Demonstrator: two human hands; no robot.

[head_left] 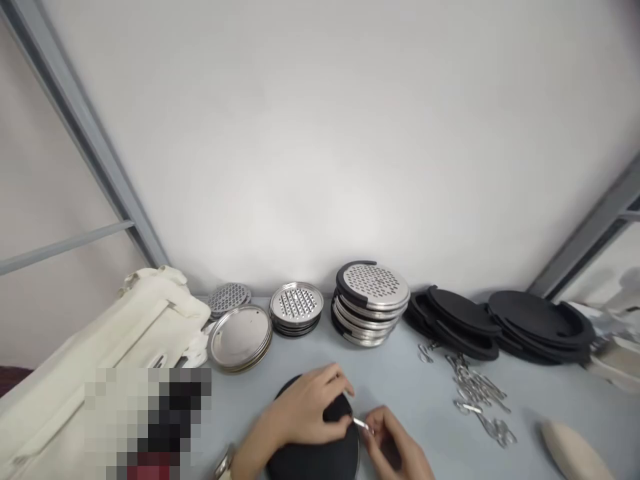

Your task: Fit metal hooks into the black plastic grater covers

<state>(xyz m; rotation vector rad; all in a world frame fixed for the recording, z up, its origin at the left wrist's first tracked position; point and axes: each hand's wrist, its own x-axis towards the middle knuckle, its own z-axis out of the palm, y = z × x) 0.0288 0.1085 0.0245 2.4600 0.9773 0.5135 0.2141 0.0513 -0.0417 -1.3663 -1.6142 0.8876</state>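
A black round disc (315, 460) lies on the grey table near the front. My left hand (313, 407) curls over its top and right edge, fingers and thumb gripping it. From that edge a small shiny metal clip (361, 423) sticks out to the right. My right hand (395, 447) pinches the outer end of this clip between thumb and fingers. Behind the disc stand stacked metal grater discs: a low pile (297, 307) and a taller one with black rims (373, 300). Loose metal clips (475, 387) lie scattered to the right of my hands.
Plain metal discs (240, 340) and another grater disc (229, 298) sit at the left. Black round holders (460, 313) and more of them (540, 323) are piled at the right. Cream fabric (150, 320) covers the left side; a beige object (573, 450) lies front right.
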